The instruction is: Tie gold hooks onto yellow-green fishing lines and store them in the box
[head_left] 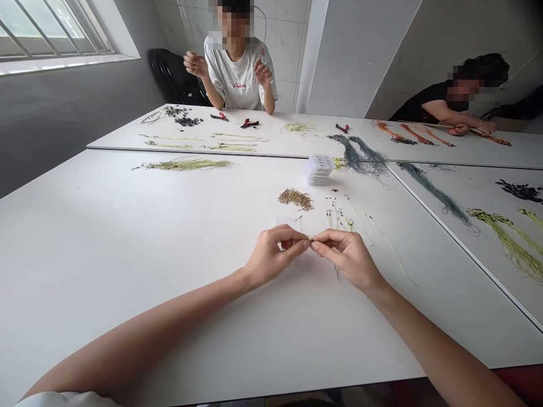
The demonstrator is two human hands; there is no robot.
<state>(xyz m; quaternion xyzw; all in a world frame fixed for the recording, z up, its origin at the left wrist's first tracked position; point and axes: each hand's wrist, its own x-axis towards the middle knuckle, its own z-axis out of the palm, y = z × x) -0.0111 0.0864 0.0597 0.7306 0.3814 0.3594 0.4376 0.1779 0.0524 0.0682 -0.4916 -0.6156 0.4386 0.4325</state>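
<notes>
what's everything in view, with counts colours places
tables: several, white, throughout
box stack: 1, clear, centre
flat item: 1, clear, centre
small pieces: many, gold, centre
thin strands: many, yellow-green, scattered
long strands: many, blue-grey, right
short strands: many, orange, far right
pliers: 3, red-black, far side
loose bits: many, black, scattered
people: 2, white/black shirts, far side
chair: 1, black, back
window: 1, pale, left
tiny piece: 1, colour unclear, fingertips
left hand: 1, bare, centre
right hand: 1, bare, centre

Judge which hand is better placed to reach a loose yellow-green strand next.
Probably the right hand: several yellow-green strands lie just beyond it, while the left hand is farther off. Both hands' fingers pinch a small piece.
</notes>
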